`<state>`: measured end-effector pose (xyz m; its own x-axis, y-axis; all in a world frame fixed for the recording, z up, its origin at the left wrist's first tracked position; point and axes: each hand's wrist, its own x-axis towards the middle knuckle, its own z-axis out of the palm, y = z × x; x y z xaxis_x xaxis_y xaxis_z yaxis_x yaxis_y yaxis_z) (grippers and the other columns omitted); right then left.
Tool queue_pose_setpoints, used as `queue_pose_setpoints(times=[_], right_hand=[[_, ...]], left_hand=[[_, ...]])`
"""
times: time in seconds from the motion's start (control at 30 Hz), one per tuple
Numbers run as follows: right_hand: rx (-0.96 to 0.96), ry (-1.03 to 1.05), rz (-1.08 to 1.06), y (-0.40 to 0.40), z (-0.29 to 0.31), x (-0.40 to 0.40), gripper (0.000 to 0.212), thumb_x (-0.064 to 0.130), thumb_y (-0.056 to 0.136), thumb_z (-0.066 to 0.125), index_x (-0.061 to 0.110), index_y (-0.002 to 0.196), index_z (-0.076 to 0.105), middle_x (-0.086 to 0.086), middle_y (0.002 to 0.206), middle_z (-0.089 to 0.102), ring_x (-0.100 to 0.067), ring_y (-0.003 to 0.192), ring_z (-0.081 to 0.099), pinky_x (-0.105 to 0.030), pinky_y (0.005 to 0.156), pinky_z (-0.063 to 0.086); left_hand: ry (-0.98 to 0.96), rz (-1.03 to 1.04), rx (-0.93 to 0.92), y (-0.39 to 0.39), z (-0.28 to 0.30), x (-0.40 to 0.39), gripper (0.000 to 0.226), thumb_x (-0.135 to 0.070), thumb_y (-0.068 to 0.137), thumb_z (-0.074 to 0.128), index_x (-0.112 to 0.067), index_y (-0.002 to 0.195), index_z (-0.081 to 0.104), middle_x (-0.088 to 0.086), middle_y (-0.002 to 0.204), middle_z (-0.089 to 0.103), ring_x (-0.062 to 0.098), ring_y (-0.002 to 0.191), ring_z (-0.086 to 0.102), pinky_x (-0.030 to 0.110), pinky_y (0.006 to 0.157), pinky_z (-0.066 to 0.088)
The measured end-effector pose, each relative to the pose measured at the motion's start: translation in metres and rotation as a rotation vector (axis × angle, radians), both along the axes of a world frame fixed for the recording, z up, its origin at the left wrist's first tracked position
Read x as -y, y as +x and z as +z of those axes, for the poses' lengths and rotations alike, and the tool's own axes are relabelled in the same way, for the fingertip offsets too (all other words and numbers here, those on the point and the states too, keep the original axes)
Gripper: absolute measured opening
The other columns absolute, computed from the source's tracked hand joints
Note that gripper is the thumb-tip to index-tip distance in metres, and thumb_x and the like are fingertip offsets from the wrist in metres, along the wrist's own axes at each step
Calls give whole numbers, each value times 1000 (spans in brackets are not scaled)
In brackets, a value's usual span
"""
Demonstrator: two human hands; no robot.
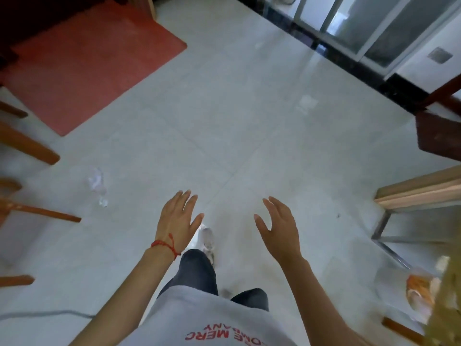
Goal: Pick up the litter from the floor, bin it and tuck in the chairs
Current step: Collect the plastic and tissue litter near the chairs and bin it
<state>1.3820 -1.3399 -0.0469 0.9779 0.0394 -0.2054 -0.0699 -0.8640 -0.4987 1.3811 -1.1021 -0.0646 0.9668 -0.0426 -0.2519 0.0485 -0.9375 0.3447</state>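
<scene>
Motion blur smears the clear plastic litter [97, 186] on the floor, so what kind of wrapper or bottle it is can't be told. Chair legs [27, 146] poke in from the left edge, their seats cut off. On the right, a dark chair seat [439, 136] and a wooden table corner [419, 193] run out of frame. Bottom right, an orange-and-white thing [421, 293] is blurred beyond naming. The left hand [178, 218] covers the toe of a white shoe [208, 242].

Grey shirt [199, 318]: red "MERC" legible, upside down; rest unclear.
</scene>
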Motion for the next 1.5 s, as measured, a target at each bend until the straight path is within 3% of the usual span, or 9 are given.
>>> queue_pose_setpoints(times=[0.1, 0.23, 0.47, 0.63, 0.93, 1.07, 1.33, 1.5], right_hand=[[19, -18, 51, 50, 5, -17, 48, 35, 91, 53, 13, 133, 46, -8, 142, 45, -24, 133, 39, -36, 105, 34], [42, 0, 103, 108, 13, -41, 48, 34, 90, 55, 12, 132, 48, -8, 141, 46, -25, 132, 40, -37, 104, 36], [15, 2, 315, 198, 17, -92, 48, 37, 92, 51, 15, 134, 45, -6, 144, 42, -22, 135, 36, -35, 107, 31], [21, 13, 533, 265, 15, -141, 49, 38, 90, 48, 12, 131, 49, -9, 141, 47, -26, 131, 41, -37, 104, 35], [-36, 22, 1051, 370, 24, -234, 49, 36, 93, 49, 16, 137, 41, -3, 147, 37, -18, 137, 30, -32, 110, 27], [-45, -14, 1208, 393, 18, -270, 50, 37, 93, 48, 16, 138, 40, -3, 148, 36, -18, 137, 29, -33, 110, 27], [-117, -21, 1415, 383, 5, -349, 50, 38, 93, 46, 19, 139, 38, -2, 150, 33, -17, 138, 28, -35, 110, 30], [-141, -48, 1460, 380, -4, -402, 51, 40, 93, 45, 22, 140, 36, 0, 151, 31, -16, 138, 28, -35, 108, 32]], left_hand=[[4, 34, 4, 41, 1, -17, 60, -45, 87, 28, -1, 115, 59, 21, 120, 61, 39, 112, 56, 50, 90, 45], [17, 80, -1, 83, 8, -40, 74, -51, 93, 8, -2, 113, 60, 19, 116, 63, 37, 108, 59, 49, 85, 48], [32, 300, 2, 123, 16, -78, 74, -51, 93, 6, -4, 114, 60, 17, 118, 63, 34, 111, 58, 48, 88, 48], [38, 531, 4, 140, 16, -101, 73, -50, 94, 6, -6, 114, 60, 15, 118, 63, 32, 111, 59, 43, 87, 50], [-11, 1092, 31, 157, 22, -117, 73, -55, 92, 14, -1, 116, 56, 23, 122, 58, 40, 115, 53, 50, 93, 43], [1, 1296, 59, 150, 24, -114, 64, -47, 84, 28, 0, 121, 53, 24, 129, 52, 42, 122, 46, 51, 98, 38], [-24, 1504, -22, 132, 18, -133, 82, -61, 88, 8, -1, 120, 54, 23, 126, 55, 43, 119, 49, 51, 96, 40], [-34, 1566, -21, 130, -1, -176, 77, -59, 82, 18, -4, 128, 47, 21, 136, 47, 40, 128, 39, 49, 104, 31]])
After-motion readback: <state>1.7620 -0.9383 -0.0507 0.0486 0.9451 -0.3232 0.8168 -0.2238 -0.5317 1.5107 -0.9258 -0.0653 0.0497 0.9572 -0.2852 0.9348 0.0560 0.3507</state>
